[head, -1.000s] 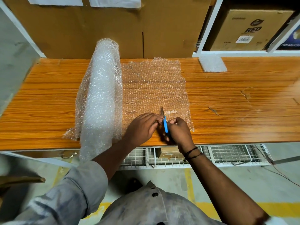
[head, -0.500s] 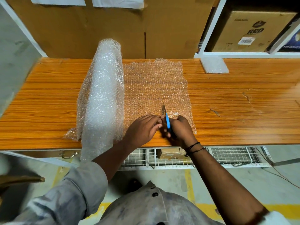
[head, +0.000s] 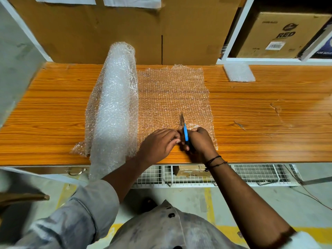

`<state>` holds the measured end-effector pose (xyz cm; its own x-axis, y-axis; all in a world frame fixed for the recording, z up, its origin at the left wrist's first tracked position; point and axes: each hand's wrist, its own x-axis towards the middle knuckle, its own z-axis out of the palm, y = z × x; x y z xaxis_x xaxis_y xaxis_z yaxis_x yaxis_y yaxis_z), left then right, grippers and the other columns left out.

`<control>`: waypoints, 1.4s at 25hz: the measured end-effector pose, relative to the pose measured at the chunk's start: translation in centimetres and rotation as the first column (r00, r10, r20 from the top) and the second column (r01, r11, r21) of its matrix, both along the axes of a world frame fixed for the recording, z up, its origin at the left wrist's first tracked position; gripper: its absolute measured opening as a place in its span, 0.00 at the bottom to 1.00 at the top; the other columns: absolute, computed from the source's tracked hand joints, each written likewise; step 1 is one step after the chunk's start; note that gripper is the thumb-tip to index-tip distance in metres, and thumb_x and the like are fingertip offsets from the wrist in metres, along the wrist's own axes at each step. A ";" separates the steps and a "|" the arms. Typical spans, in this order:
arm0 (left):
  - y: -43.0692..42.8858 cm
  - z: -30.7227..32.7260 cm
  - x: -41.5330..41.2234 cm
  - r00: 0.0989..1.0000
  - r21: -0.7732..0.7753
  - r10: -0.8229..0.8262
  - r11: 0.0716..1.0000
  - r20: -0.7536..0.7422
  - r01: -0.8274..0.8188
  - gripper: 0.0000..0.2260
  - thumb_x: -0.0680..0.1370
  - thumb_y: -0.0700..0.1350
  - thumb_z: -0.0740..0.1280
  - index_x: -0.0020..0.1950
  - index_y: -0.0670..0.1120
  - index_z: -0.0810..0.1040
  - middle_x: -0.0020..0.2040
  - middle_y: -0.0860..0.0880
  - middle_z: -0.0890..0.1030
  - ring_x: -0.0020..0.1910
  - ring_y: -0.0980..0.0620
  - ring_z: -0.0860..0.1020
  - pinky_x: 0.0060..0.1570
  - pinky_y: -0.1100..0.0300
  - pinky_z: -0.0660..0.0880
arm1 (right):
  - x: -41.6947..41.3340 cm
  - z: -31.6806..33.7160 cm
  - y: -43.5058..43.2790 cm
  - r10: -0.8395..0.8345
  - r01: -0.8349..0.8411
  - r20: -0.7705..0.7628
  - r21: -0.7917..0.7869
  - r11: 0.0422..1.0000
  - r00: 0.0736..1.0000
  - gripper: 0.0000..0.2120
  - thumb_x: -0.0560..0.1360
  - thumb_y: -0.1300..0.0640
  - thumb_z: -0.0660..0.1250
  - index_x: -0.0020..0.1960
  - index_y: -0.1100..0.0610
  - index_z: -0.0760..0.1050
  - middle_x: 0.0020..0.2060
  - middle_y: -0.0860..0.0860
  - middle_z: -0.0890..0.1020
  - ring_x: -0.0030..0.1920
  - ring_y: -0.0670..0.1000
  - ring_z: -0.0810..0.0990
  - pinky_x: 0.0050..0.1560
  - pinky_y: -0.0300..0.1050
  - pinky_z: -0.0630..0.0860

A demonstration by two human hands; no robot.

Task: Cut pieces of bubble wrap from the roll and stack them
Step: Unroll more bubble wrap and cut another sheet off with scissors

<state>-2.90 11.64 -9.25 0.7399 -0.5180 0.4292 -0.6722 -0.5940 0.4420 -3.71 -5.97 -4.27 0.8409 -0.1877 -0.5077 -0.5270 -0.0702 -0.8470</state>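
A thick roll of bubble wrap lies front to back on the wooden table, its near end hanging over the front edge. An unrolled sheet spreads flat to its right. My right hand grips blue-handled scissors whose blades point away from me into the sheet's near edge. My left hand rests on the sheet just left of the scissors, fingers bent and pressing the wrap down. A small stack of cut bubble wrap pieces sits at the table's back right.
Large cardboard boxes stand against the table's back edge. A white shelf frame holds a printed carton at the right. A wire mesh rack runs under the table front. A drawer handle shows at lower left.
The scissors and my right hand have crept slightly forward into the sheet. My left hand stays pressed beside them. Roll and stack have not moved.
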 end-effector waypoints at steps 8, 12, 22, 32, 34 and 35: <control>0.0 0.0 0.3 1.000 -0.022 -0.011 1.000 -0.025 0.010 0.08 0.84 0.49 0.63 0.54 0.46 0.79 0.51 0.51 0.83 0.49 0.49 0.81 0.48 0.53 0.76 | 1.3 0.4 0.0 0.022 -0.022 -0.001 -0.053 0.998 1.000 0.15 0.75 0.53 0.73 0.52 0.58 0.69 0.29 0.59 0.78 0.21 0.51 0.70 0.23 0.39 0.62; 0.2 -0.1 0.2 0.999 -0.035 -0.031 0.999 -0.009 0.031 0.07 0.85 0.47 0.63 0.54 0.46 0.80 0.52 0.52 0.83 0.50 0.50 0.81 0.49 0.51 0.77 | 2.4 1.0 0.1 0.015 -0.015 0.005 -0.057 0.998 1.000 0.18 0.74 0.55 0.71 0.57 0.66 0.72 0.26 0.55 0.79 0.20 0.52 0.71 0.22 0.36 0.61; 0.0 5.7 5.2 0.967 0.062 0.233 0.972 -0.099 -0.228 0.06 0.75 0.48 0.66 0.48 0.52 0.81 0.41 0.54 0.84 0.42 0.48 0.81 0.53 0.53 0.74 | 4.0 0.2 0.1 0.034 -0.039 -0.034 -0.155 0.987 0.999 0.23 0.74 0.50 0.73 0.58 0.65 0.73 0.29 0.55 0.81 0.20 0.52 0.73 0.23 0.37 0.64; -2.0 -0.8 11.4 0.938 0.050 0.297 0.955 -0.180 -0.293 0.12 0.79 0.49 0.69 0.61 0.49 0.81 0.63 0.48 0.78 0.65 0.45 0.73 0.62 0.47 0.73 | 3.4 0.2 1.1 0.009 -0.012 -0.009 -0.330 0.944 1.000 0.10 0.76 0.51 0.70 0.47 0.57 0.72 0.34 0.54 0.82 0.28 0.52 0.75 0.31 0.43 0.67; -1.9 -1.0 11.2 0.945 0.027 0.283 0.959 -0.164 -0.282 0.11 0.80 0.48 0.68 0.62 0.50 0.81 0.64 0.49 0.78 0.66 0.47 0.73 0.63 0.47 0.73 | 3.5 -0.1 1.2 0.007 -0.008 -0.006 -0.308 0.951 1.000 0.12 0.75 0.49 0.71 0.46 0.55 0.71 0.31 0.53 0.82 0.24 0.51 0.75 0.30 0.43 0.67; -1.9 -1.0 11.2 0.945 0.014 0.278 0.960 -0.174 -0.280 0.11 0.80 0.48 0.68 0.61 0.50 0.82 0.64 0.50 0.78 0.66 0.47 0.73 0.63 0.48 0.73 | 3.6 0.0 1.1 0.006 -0.007 -0.004 -0.292 0.956 1.000 0.13 0.74 0.49 0.71 0.46 0.55 0.71 0.30 0.53 0.81 0.23 0.52 0.75 0.30 0.44 0.67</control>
<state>8.30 9.75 -10.26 0.9172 -0.2763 0.2870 -0.3935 -0.7412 0.5438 -0.06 -4.89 -4.30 0.8410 -0.3225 -0.4344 -0.5284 -0.3176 -0.7873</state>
